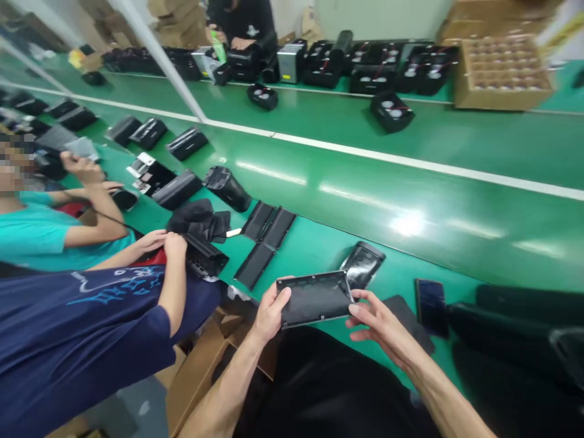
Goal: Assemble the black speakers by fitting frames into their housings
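In front of my body I hold a black rectangular panel [314, 299] with a raised rim and small tabs along its edges. My left hand [272, 309] grips its left end, the thumb on top. At the opposite end, my right hand [376, 319] pinches the corner between thumb and forefinger, its other fingers spread below. Just behind the panel, a shiny black plastic piece [364, 263] lies on the green bench [314, 243]. A flat dark sheet [408, 319] sits near my right hand, partly covered by it.
Several similar black panels [268, 228] lie to the left. Beside me a co-worker in navy handles a black housing [203, 254]. A phone [430, 306] and dark bulky items [511, 328] are at right. Black speaker units and a carton [504, 76] line the far side.
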A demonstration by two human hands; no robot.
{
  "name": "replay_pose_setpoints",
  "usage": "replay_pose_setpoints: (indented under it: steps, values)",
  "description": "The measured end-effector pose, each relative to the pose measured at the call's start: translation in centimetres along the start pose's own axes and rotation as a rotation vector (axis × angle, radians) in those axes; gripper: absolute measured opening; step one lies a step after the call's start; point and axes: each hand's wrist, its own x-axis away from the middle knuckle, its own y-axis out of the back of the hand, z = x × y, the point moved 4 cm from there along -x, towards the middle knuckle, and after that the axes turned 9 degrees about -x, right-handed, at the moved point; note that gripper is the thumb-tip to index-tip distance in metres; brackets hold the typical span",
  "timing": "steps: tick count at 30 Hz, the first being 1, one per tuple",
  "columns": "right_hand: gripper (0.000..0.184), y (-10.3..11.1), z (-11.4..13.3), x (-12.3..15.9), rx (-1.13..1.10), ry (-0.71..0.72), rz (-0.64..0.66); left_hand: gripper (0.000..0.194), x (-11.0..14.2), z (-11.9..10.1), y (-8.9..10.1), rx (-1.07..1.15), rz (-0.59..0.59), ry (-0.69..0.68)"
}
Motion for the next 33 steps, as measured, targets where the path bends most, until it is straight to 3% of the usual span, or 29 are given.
replay_pose_setpoints:
  steps: [3,5,8,12,17,26,30,33]
  values:
    - [0.071,3.1,-0.6,3.2,-0.097,0.099,-0.103,0.057,0.1,-1.4,-3.3,-0.038,0.205,0.097]
    - [0.064,4.6,-1.6,4.3,-0.168,0.131,-0.181,0.056,0.1,-1.5,-5.3,-0.071,0.320,0.167]
    - [0.049,5.5,-3.0,5.2,-0.292,0.147,-0.198,0.059,0.5,-1.0,-7.6,-0.117,0.450,0.287]
    - [0.047,5.7,-4.0,6.5,-0.441,0.154,-0.216,0.057,0.8,-1.0,-9.2,-0.150,0.502,0.349]
    - [0.050,6.0,-4.4,7.3,-0.462,0.141,-0.232,0.057,1.1,-1.3,-9.8,-0.165,0.533,0.352]
    - [0.053,6.8,-4.6,6.6,-0.254,0.191,-0.212,0.039,0.6,-1.7,-8.2,-0.312,0.446,0.234]
    - [0.048,6.8,-4.9,6.1,-0.266,0.137,-0.119,0.039,-0.4,-3.3,-8.2,-0.629,0.457,0.022]
    - [0.047,6.5,-5.1,5.9,-0.257,0.117,-0.098,0.034,-0.8,-4.8,-9.4,-0.968,0.489,-0.138]
